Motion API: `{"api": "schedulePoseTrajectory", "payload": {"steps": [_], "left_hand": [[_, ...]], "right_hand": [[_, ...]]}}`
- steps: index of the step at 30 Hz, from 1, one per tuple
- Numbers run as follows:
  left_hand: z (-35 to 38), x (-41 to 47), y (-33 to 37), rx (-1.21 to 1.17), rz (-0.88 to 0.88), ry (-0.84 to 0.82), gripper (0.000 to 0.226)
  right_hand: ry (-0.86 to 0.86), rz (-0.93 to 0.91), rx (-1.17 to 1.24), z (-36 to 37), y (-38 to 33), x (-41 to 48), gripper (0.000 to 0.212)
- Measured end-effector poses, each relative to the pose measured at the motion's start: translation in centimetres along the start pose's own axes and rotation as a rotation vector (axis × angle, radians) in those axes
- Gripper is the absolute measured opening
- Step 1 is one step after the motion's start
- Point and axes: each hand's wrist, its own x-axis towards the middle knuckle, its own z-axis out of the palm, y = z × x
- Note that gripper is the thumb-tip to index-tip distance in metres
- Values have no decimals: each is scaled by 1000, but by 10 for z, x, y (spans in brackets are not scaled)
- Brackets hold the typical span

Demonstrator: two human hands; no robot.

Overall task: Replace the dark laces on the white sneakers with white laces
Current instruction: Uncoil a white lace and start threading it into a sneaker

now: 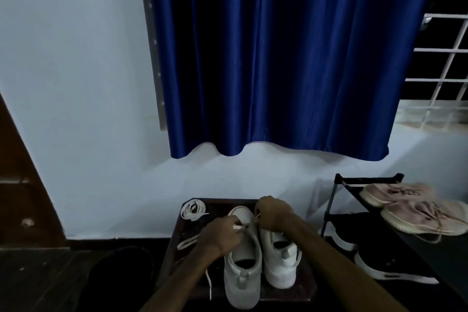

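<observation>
Lacing rather than stripping, to judge by the scene; pinches the tip of a white lace (239, 227) in the curled fingers of the left hand (222, 235), and pinches a thinner run of the same lace in the right hand (272, 215), likewise curled, both close together over the eyelet rows of the left sneaker (243, 268). Shows no dark lace on either shoe, though cannot rule one out against the dark table (310, 289). Keeps the right sneaker (279, 263) touching its partner, heels toward the camera, toes toward the wall (76, 109); cannot tell how far either is laced, with the hands covering the fronts.

Calls next for feeding the held tip through the next free eyelet and drawing the slack even on both sides; needs a fine pinch and a straight pull, not force. Probably well short of done, judging by the coiled lace (193, 209) lying unused at the far left corner of the table; also a loose white strand (187, 242) on the left side and a length hanging over the near edge (209, 284), belonging to which lace cannot be told.

Little spare room on the table; puts the left sneaker's heel at or just past the near edge, so worth avoiding any tug toward the body. Hemmed on the right by a shoe rack (331, 200) carrying pink shoes (405, 200) above black shoes (379, 268); closed behind by the wall, with a blue curtain (278, 58) hanging well above. Open to the left over the floor (50, 281), the better side for drawing lace out.
</observation>
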Motion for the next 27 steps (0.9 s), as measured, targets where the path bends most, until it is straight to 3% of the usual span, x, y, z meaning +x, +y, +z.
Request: {"api": "schedulePoseTrajectory", "payload": {"steps": [5, 8, 11, 14, 18, 22, 27], "left_hand": [[5, 2, 1, -48, -24, 2, 37], [-1, 2, -2, -137, -56, -42, 48], [-15, -1, -1, -292, -103, -100, 64], [-51, -1, 17, -624, -150, -54, 15], [-120, 12, 46, -1301, -223, 169, 20], [-168, 23, 62, -1631, -212, 364, 22], [-187, 24, 65, -1721, -238, 530, 38]], "right_hand": [[89, 24, -270, 1, -11, 2, 31], [167, 54, -273, -4, -15, 1, 29], [93, 84, -9, -16, -7, 5, 35], [-40, 68, 324, -44, 1, 5, 57], [10, -127, 813, -91, -24, -17, 38], [11, -295, 933, -115, -57, -34, 44], [-90, -395, 982, -125, -57, -39, 43]]}}
